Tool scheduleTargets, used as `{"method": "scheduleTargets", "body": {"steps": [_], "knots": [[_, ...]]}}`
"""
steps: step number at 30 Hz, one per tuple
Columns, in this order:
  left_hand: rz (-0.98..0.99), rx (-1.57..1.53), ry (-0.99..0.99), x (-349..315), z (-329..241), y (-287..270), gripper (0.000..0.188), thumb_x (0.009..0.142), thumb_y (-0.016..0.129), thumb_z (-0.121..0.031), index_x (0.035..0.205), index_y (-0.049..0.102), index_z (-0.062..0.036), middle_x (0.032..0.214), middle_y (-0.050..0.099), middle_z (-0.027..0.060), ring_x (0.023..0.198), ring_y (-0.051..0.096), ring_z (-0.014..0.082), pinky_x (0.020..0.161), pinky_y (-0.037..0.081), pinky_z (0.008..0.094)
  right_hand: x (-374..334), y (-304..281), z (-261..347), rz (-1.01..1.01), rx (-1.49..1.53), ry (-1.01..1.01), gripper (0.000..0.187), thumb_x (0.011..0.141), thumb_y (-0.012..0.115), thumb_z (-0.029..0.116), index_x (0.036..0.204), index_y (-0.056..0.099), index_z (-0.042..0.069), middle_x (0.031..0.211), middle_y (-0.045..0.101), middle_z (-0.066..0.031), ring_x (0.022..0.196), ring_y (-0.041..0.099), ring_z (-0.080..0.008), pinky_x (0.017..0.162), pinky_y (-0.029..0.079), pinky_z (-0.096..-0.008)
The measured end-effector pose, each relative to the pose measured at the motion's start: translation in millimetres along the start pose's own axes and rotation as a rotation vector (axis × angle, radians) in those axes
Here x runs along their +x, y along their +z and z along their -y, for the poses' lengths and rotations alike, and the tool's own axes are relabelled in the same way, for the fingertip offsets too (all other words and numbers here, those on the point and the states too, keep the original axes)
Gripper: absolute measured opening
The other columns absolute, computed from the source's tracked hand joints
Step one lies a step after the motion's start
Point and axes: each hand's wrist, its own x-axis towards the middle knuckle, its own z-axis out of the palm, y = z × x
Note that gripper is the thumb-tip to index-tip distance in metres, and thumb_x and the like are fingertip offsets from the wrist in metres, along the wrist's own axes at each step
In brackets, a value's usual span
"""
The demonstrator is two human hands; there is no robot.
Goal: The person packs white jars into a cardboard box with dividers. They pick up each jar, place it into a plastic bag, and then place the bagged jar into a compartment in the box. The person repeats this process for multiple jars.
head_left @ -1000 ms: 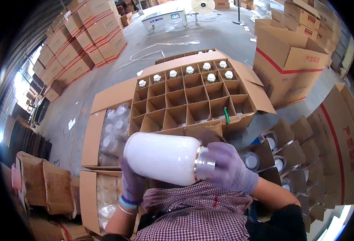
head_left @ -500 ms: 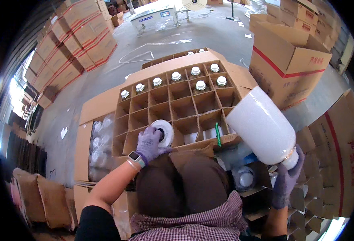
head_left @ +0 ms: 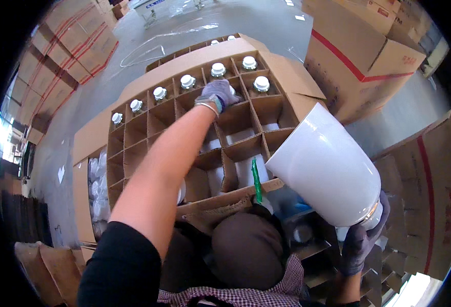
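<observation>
My right hand [head_left: 361, 240] grips the narrow neck of a large, glossy white bell-shaped vessel [head_left: 328, 169], with a gold band by the neck. The vessel is tilted, its wide end pointing up and left. Stretched across a divided carton [head_left: 205, 199], my left hand [head_left: 218, 92] curls over the white cap [head_left: 232, 89] of a bottle in the second row; the bottle's body is hidden. Both hands wear grey-purple gloves. Other white-capped bottles [head_left: 187, 82] stand in the far cells. A round white piece [head_left: 181, 192] shows in a near cell, mostly behind my left forearm.
A green strip [head_left: 256, 180] hangs over the carton's near edge. Plastic-wrapped clear pieces [head_left: 99, 189] lie at its left side. An open tall carton [head_left: 358, 66] stands at right. Stacked boxes [head_left: 72, 38] rise at far left.
My left hand has left the round white piece in the near cell and reached forward to a capped bottle. The view has shifted; my right hand still holds the white vessel.
</observation>
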Motion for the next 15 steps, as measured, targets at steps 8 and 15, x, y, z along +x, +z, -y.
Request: {"method": "scheduleTargets", "body": {"steps": [8, 15], "knots": [[-0.732, -0.305, 0.353, -181.5, 10.3, -118.0, 0.062, 0.068, 0.091, -0.030, 0.118, 0.065, -0.0032, 0.112, 0.067, 0.0182, 0.100, 0.069, 0.0350, 0.087, 0.056, 0.0410, 0.2, -15.9, -19.1, -0.072, 0.078, -0.022, 0.086, 0.089, 0.062, 0.061, 0.146, 0.042, 0.001, 0.145, 0.046, -0.0186, 0.133, 0.049, -0.0329, 0.112, 0.038, -0.0465], [-0.484, -0.883, 0.233, -408.2, 21.0, -182.0, 0.142, 0.056, 0.100, -0.032, 0.163, 0.011, -0.0025, 0.101, 0.072, 0.0100, 0.095, 0.070, 0.0202, 0.089, 0.054, 0.0332, -5.8, 15.2, 7.8, 0.155, 0.387, 0.005, 0.065, 0.099, 0.048, 0.048, 0.140, 0.051, -0.003, 0.136, 0.057, -0.0158, 0.127, 0.055, -0.0272, 0.110, 0.041, -0.0420]]}}
